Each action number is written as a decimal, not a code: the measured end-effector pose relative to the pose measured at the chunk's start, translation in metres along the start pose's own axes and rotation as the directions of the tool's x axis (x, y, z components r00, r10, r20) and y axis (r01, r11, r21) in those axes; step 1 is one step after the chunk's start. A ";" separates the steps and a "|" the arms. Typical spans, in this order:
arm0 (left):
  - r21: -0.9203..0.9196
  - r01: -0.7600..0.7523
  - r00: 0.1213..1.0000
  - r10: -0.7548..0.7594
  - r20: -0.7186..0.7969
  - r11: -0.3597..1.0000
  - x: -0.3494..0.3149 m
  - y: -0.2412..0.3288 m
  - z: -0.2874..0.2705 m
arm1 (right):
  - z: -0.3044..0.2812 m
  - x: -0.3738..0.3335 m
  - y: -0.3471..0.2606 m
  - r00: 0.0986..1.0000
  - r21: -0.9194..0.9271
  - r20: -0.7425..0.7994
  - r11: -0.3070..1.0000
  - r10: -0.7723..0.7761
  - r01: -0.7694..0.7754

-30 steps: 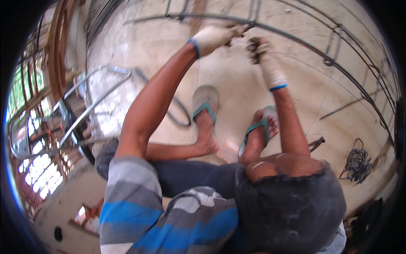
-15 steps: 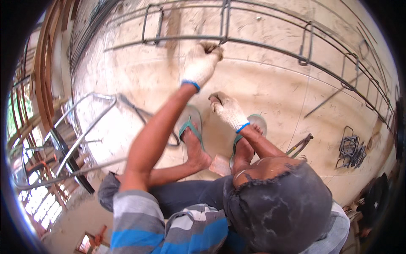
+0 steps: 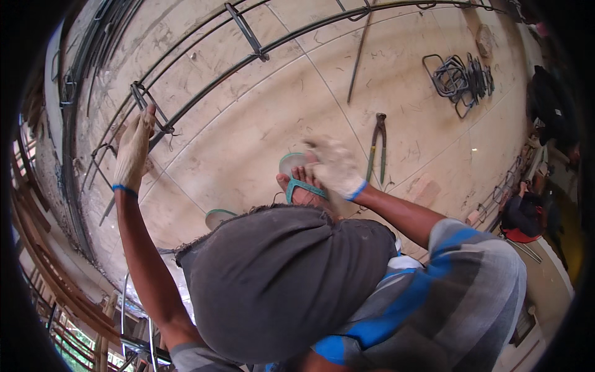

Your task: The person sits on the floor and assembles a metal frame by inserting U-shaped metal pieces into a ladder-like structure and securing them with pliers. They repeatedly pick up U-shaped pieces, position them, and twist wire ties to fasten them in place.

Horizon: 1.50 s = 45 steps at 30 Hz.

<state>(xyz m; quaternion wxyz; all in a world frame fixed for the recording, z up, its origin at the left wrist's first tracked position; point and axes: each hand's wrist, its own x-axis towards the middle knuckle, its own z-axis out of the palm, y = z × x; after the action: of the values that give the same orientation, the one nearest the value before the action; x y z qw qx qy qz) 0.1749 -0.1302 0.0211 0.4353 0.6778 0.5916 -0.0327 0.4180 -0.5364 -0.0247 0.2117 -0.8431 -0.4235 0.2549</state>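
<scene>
A long cage of dark steel bars (image 3: pixel 211 93) with rectangular stirrups lies across the floor. My left hand (image 3: pixel 131 152), in a whitish knit glove with a blue cuff, is at a stirrup (image 3: pixel 149 106) near the cage's left end. Its fingers are stretched out against the steel; part of the grip side is hidden. My right hand (image 3: pixel 338 168), gloved the same way, hangs over my sandalled foot (image 3: pixel 304 189), away from the cage. Motion blurs its fingers, so whether they hold anything cannot be made out. Green-handled pincers (image 3: pixel 376 149) lie on the floor to its right.
A pile of bent stirrups (image 3: pixel 458 80) lies at the upper right, with a loose rod (image 3: pixel 359 59) left of it. Brick pieces (image 3: pixel 424 189) rest beyond the pincers. Long bars (image 3: pixel 71 167) run along the left side. Another person (image 3: pixel 527 211) is at the far right.
The view has turned, so the cage now slants toward the left. My left hand has shifted along it to another stirrup. My right hand still hovers over the floor, now blurred.
</scene>
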 end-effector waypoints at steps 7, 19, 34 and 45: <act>-0.346 0.129 0.962 -0.033 0.271 0.929 0.023 0.040 0.009 | -0.035 -0.063 0.088 0.873 -0.358 -0.155 0.798 0.462 -0.485; -0.318 0.149 0.897 0.008 0.443 0.936 0.045 0.031 0.002 | -0.022 -0.089 0.132 0.847 -0.174 -0.004 0.834 0.531 -0.524; -0.351 -0.071 0.768 0.276 0.578 0.934 0.074 0.034 0.017 | -0.130 0.035 -0.152 0.798 0.219 0.584 0.916 0.152 -0.335; -0.552 -0.035 0.807 0.350 0.476 0.833 0.065 0.023 0.033 | -0.085 0.066 -0.280 0.576 0.132 0.732 0.755 0.363 -0.643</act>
<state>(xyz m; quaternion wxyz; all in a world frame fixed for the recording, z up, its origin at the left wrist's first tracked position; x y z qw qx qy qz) 0.2290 -0.0988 -0.0233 0.7557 0.5534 0.3494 -0.0229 0.3337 -0.3395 0.1851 0.1231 -0.7204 -0.1475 0.6664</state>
